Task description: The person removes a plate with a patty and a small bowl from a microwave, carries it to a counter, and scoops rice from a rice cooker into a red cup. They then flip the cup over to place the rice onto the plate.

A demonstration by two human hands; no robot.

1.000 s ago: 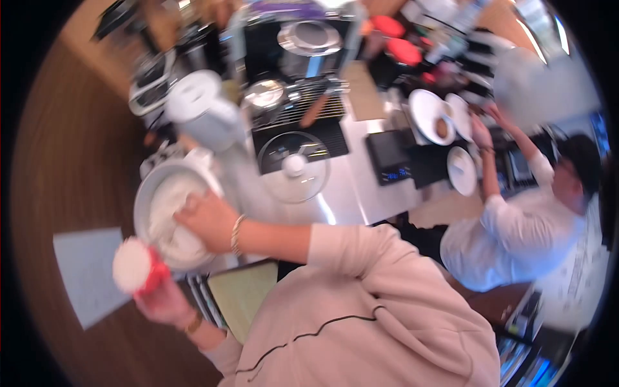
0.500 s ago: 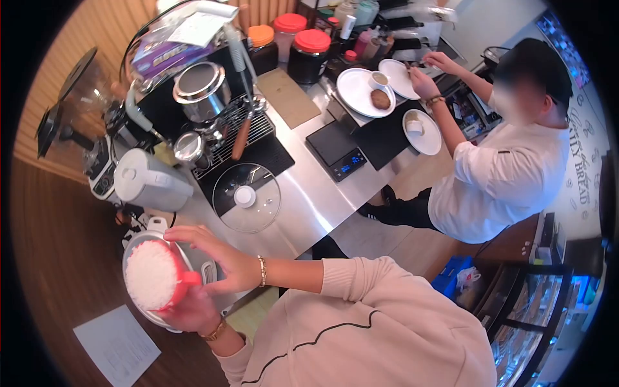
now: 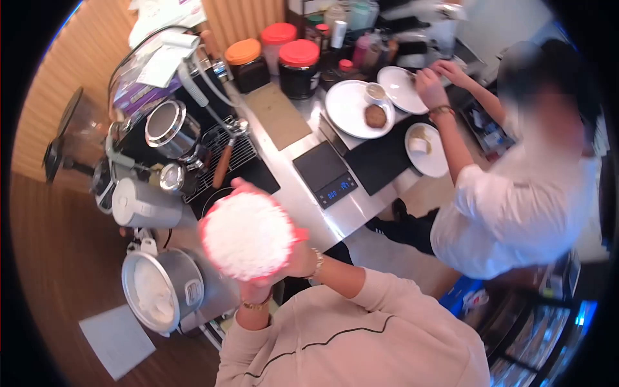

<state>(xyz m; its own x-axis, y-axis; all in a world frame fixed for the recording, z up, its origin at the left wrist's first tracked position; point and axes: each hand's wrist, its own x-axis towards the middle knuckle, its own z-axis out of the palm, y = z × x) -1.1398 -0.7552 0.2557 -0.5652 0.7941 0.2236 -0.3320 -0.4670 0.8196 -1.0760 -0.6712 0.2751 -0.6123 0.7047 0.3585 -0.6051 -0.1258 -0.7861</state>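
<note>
Head view puts both my hands around a red cup [image 3: 208,250], heaped with white contents [image 3: 248,235], above the near left edge of the steel counter [image 3: 335,222]. My left hand [image 3: 259,284] grasps it from the near side, much of the palm hidden beneath; my right hand [image 3: 299,260] grips its right side. Left of the cup, well apart, the metal pot [image 3: 195,284] holds more white stuff, with a white kettle [image 3: 151,203] just beyond. Farther right sit a black scale [image 3: 324,174] and white plates [image 3: 342,106], a co-worker [image 3: 509,206] reaching over one.
</note>
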